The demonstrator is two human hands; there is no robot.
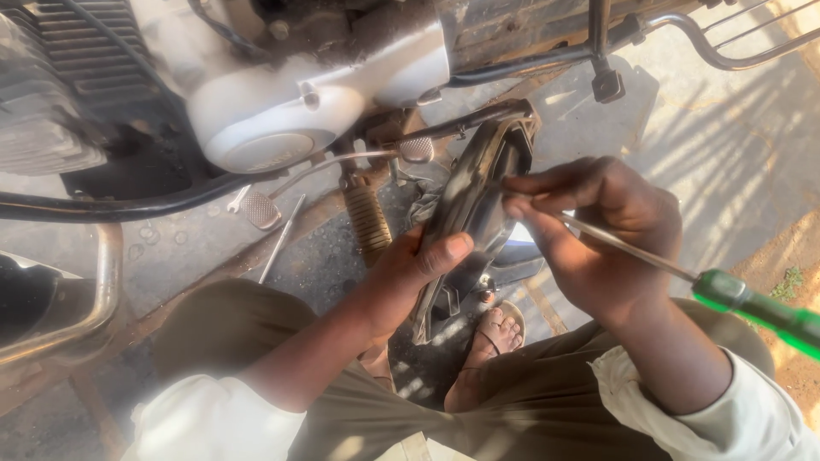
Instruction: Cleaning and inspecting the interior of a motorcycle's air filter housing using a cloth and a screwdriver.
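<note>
Pavement below; fingers (444,252) gripping dark cover (470,192).

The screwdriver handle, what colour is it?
Bright green; the screwdriver handle shows best in the head view, at the lower right.

Ground (743,128): grey concrete, dusty, oil-stained, striped with sunlight and shadow at right. Bare dirt strip with small green weed (793,282) at far right edge. Small spanner (238,198) lying flat on concrete under motorcycle engine; thin metal rod (282,239) lying just beside it, slanted. Sandalled foot (491,337) planted on ground near bottom centre.
</note>
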